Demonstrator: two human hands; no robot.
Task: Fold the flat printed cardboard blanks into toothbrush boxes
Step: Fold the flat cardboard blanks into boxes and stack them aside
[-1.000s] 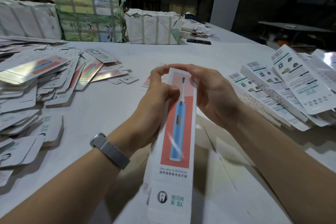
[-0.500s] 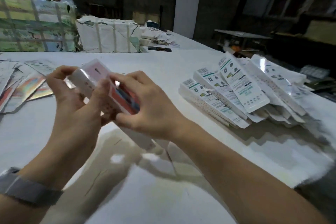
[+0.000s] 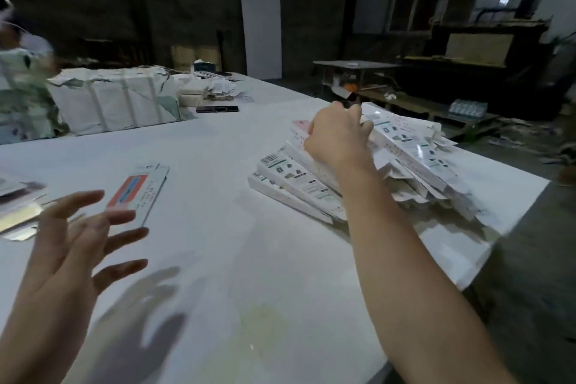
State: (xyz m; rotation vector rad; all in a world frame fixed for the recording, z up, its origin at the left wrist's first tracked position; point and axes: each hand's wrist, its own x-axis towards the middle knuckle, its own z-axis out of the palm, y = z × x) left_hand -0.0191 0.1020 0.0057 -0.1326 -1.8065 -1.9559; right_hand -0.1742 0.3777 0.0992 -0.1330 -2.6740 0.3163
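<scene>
My right hand (image 3: 338,137) reaches out over the pile of folded toothbrush boxes (image 3: 299,184) at the right of the white table (image 3: 237,259). Its fingers curl around a folded box (image 3: 300,128) whose pink end sticks out to the left of the hand, resting on top of the pile. My left hand (image 3: 62,252) hovers low at the left with fingers spread and nothing in it. Just beyond its fingertips a white piece with a red and blue toothbrush print (image 3: 137,190) lies on the table.
Loose flat blanks (image 3: 18,212) lie at the left edge. Wrapped bundles (image 3: 118,103) and a dark phone (image 3: 217,109) sit at the back. Another person (image 3: 18,40) is at the far left. The table's right edge (image 3: 498,243) drops to a dark floor.
Both hands held the box together before. My right hand has carried it right onto the pile, my left hand has let go and opened, and my view has swung right.
</scene>
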